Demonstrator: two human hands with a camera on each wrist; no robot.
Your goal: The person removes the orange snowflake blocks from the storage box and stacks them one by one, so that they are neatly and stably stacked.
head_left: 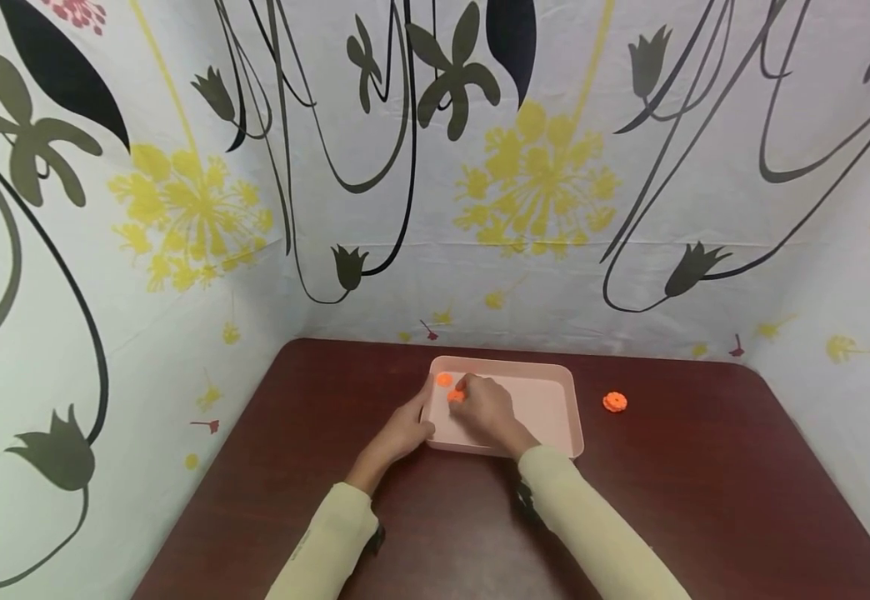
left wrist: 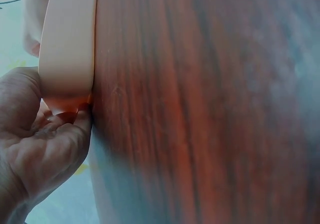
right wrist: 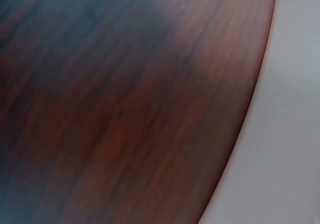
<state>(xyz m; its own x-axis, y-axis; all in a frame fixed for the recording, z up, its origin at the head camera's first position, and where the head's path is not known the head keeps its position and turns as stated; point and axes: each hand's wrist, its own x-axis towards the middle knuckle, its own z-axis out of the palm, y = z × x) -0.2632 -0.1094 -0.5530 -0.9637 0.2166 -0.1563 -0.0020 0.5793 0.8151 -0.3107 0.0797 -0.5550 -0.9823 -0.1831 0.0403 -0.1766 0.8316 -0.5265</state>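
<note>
A shallow pink tray (head_left: 543, 408) lies on the table. My left hand (head_left: 402, 429) holds it by its near left corner, the thumb at the near side and the fingers along the left side. The left wrist view also shows this hand (left wrist: 45, 139) around the tray's corner (left wrist: 67, 44). Over the tray's left part, my right hand (head_left: 489, 410) pinches a small orange disc (head_left: 456, 396) at its fingertips. Another flat orange disc (head_left: 444, 379) lies in the tray's far left corner. The right wrist view shows the tray wall (right wrist: 280, 119) but not the right hand.
Right of the tray, a small pile of orange scalloped discs (head_left: 615, 402) sits on the dark reddish wood table (head_left: 450, 525). White cloth with a flower print (head_left: 435, 225) hangs behind the table and along both sides.
</note>
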